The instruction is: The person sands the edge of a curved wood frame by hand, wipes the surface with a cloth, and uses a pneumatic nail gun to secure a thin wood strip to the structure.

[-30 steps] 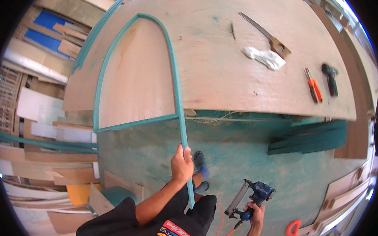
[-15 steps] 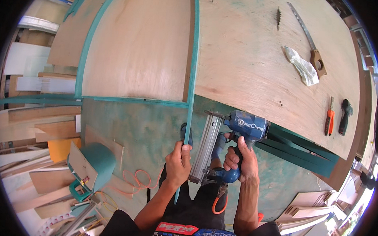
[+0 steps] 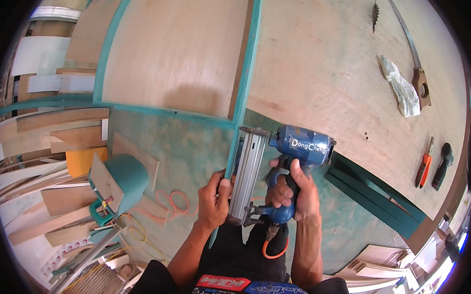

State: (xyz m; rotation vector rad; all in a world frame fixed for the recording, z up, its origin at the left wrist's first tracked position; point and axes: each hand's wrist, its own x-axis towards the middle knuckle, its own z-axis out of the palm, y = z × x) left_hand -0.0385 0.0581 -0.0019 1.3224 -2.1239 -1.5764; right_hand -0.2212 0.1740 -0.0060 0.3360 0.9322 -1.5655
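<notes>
My left hand (image 3: 212, 202) grips the loose lower end of a long teal wooden strip (image 3: 244, 85). That strip runs up along the right side of a plywood panel (image 3: 171, 46), whose lower side carries another teal strip (image 3: 148, 108). In my right hand (image 3: 304, 196) is a blue air nail gun (image 3: 304, 145) with a silver magazine, held by its handle. Its magazine lies close beside the strip and my left fingers, with the upper end near the panel's lower right corner. Whether it touches the strip, I cannot tell.
On the plywood tabletop (image 3: 311, 72) lie a handsaw (image 3: 408, 39), a crumpled clear plastic bag (image 3: 401, 88), an orange-handled tool (image 3: 424, 169) and a black-handled tool (image 3: 442, 167). A teal bin (image 3: 125, 179) and an orange hose (image 3: 176, 202) are on the floor at left, near stacked boards.
The nail gun has come left, closer to the teal strip and my left hand. The strip's lower end has swung left with my left hand. The view has shifted slightly.
</notes>
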